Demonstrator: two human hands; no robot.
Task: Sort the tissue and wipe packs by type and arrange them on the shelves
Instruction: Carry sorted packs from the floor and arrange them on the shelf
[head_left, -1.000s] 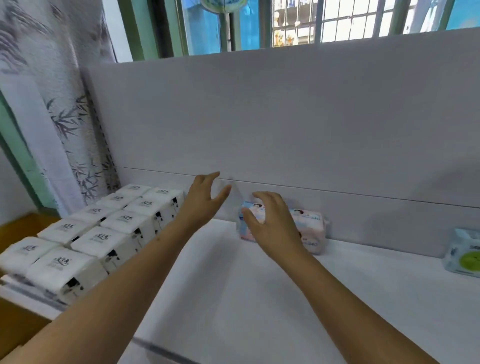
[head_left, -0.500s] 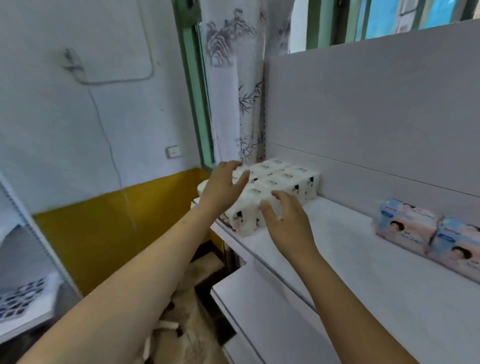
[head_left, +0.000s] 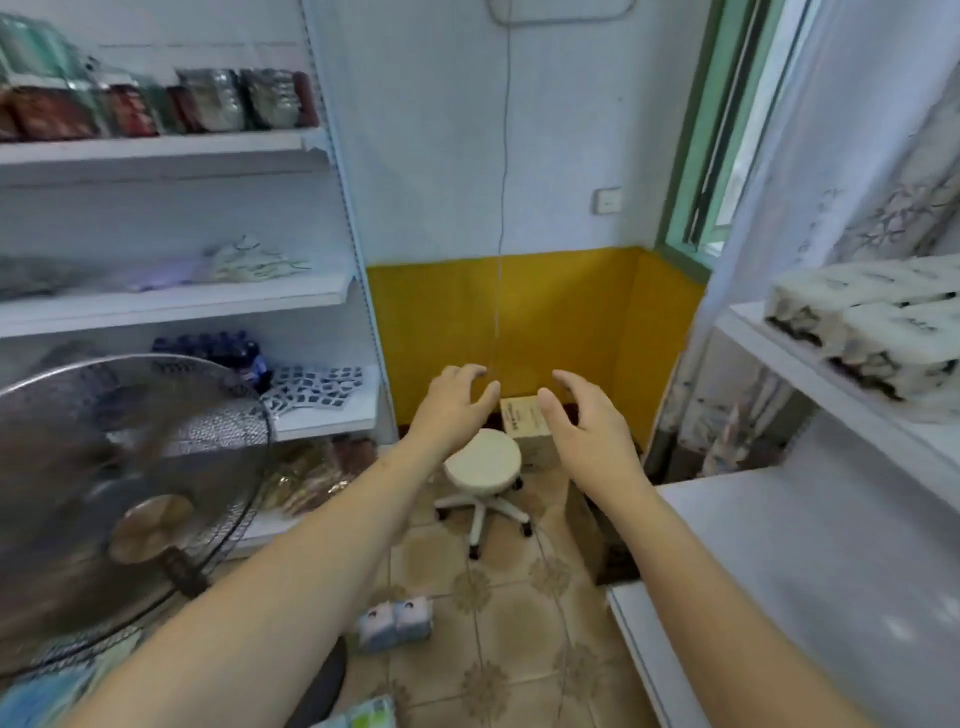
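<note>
Both my hands are out in front of me, left hand (head_left: 453, 402) and right hand (head_left: 589, 423), fingers apart and relaxed, each grip empty. A pale blue wipe pack (head_left: 395, 623) lies on the tiled floor (head_left: 519, 623) below, and white tissue packs (head_left: 862, 322) sit stacked on the shelf (head_left: 779, 353) at right.

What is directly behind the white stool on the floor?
Behind the white stool stands a cardboard box against the yellow wall. The right hand covers the box's right edge and the stool hides its lower left corner; its print is too blurred to read.
</note>
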